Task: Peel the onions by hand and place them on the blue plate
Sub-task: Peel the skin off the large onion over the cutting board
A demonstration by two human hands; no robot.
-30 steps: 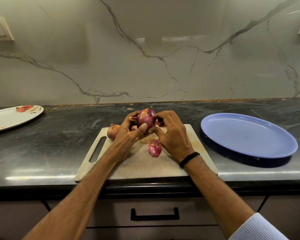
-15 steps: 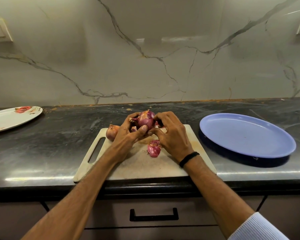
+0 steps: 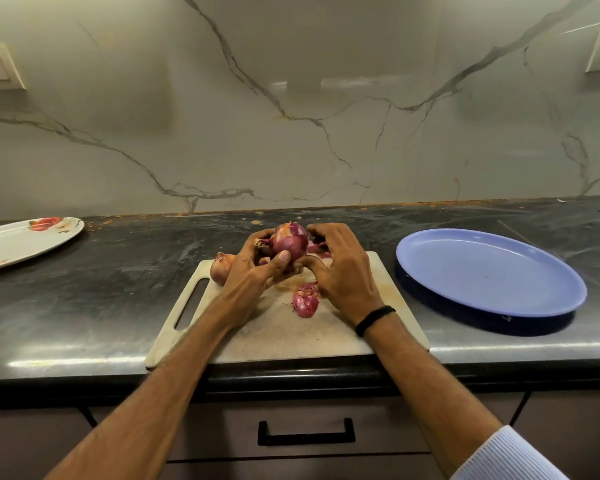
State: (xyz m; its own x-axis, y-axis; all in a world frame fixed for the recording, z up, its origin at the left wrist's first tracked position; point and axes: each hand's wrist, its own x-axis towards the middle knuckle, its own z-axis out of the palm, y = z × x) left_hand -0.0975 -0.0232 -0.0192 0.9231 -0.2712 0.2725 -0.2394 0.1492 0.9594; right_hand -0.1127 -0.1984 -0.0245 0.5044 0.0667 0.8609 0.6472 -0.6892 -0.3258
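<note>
A red onion point(image 3: 290, 241), partly peeled, is held above the far edge of a pale cutting board point(image 3: 278, 334) on the dark table point(image 3: 84, 306). The left hand point(image 3: 253, 275) cups it, thumb pressed on its front; the right hand point(image 3: 340, 268) pinches loose skin at its side. A second onion point(image 3: 221, 268) lies on the board behind the left hand, and a peel scrap point(image 3: 305, 301) lies between the wrists. The blue plate point(image 3: 489, 271) sits empty to the right; a floral plate point(image 3: 28, 240) sits far left.

Floral plate point(image 3: 32, 242) far left; chopping bd point(image 3: 278, 334) on counter point(image 3: 84, 306).
</note>
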